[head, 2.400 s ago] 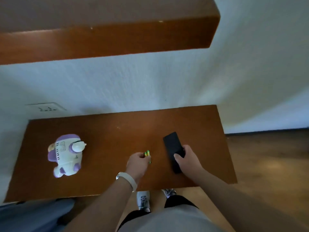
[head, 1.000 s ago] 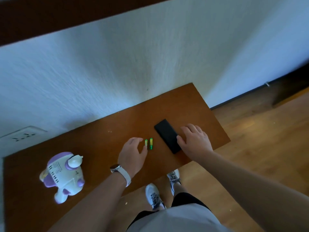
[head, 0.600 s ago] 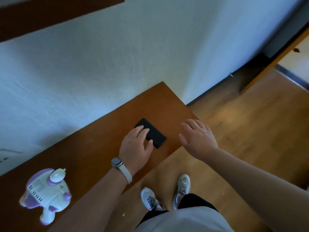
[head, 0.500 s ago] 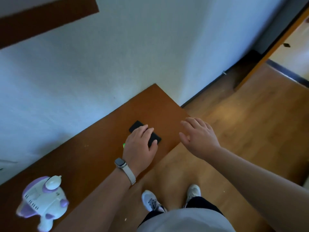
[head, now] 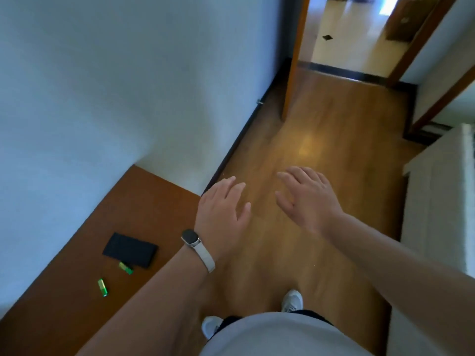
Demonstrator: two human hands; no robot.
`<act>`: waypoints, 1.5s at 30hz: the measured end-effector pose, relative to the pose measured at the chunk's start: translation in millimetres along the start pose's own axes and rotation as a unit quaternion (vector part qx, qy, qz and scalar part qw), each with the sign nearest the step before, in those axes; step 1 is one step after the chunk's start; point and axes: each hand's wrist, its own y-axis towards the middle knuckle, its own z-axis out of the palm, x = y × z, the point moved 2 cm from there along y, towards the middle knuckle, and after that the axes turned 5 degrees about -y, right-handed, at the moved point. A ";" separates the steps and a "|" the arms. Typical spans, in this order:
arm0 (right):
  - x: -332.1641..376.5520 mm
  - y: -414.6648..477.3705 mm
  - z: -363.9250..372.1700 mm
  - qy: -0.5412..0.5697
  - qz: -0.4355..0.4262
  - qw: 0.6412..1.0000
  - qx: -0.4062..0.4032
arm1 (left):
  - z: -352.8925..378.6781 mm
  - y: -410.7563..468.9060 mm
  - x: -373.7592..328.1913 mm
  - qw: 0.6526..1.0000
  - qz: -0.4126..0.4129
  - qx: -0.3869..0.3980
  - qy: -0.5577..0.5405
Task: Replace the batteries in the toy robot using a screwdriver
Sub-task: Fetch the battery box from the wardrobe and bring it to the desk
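Two green batteries lie on the brown wooden table [head: 144, 199] at lower left: one [head: 103, 287] lies alone, the other [head: 126, 268] lies against the edge of a flat black case [head: 130, 250]. My left hand [head: 222, 214], with a watch on its wrist, hovers empty above the table's right end, fingers spread. My right hand [head: 307, 199] hangs over the floor, fingers straight, holding nothing. The toy robot is out of view, and no screwdriver is in view.
A white wall [head: 115, 86] runs behind the table. Wooden floor [head: 334, 140] stretches ahead to an open doorway [head: 341, 34] with a wooden frame. A white cabinet [head: 442, 201] stands at the right. My white shoes [head: 291, 300] show at the bottom.
The view has swung right, away from the table, and the toy robot has left the frame. Both hands have lifted off the case and batteries and now hover over the floor.
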 end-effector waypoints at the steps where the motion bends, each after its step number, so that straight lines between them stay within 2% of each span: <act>1: -20.9 -6.0 -2.2 0.001 0.007 1.000 -0.003 | 9.0 11.4 -18.3 1.000 0.019 0.005 0.003; 11: -198.2 -72.6 -34.2 -0.016 0.112 0.994 0.000 | 93.0 100.1 -177.7 0.978 0.194 0.054 0.050; 17: -266.5 -102.4 -50.0 -0.001 0.196 0.981 -0.005 | 130.1 142.4 -244.3 0.948 0.295 0.094 0.074; 22: -308.5 -104.6 -54.7 -0.006 0.257 0.966 -0.001 | 158.5 182.8 -281.6 0.931 0.342 0.105 0.076; 28: -364.1 -66.4 -51.2 -0.017 0.309 0.951 0.015 | 197.8 260.2 -306.6 0.914 0.388 0.107 0.044; 38: -465.3 58.4 -73.8 -0.023 0.405 0.914 0.005 | 246.6 445.8 -350.2 0.880 0.456 0.133 0.000; 45: -523.4 100.3 -89.8 -0.006 0.462 0.887 -0.007 | 272.0 531.7 -393.2 0.869 0.462 0.174 -0.024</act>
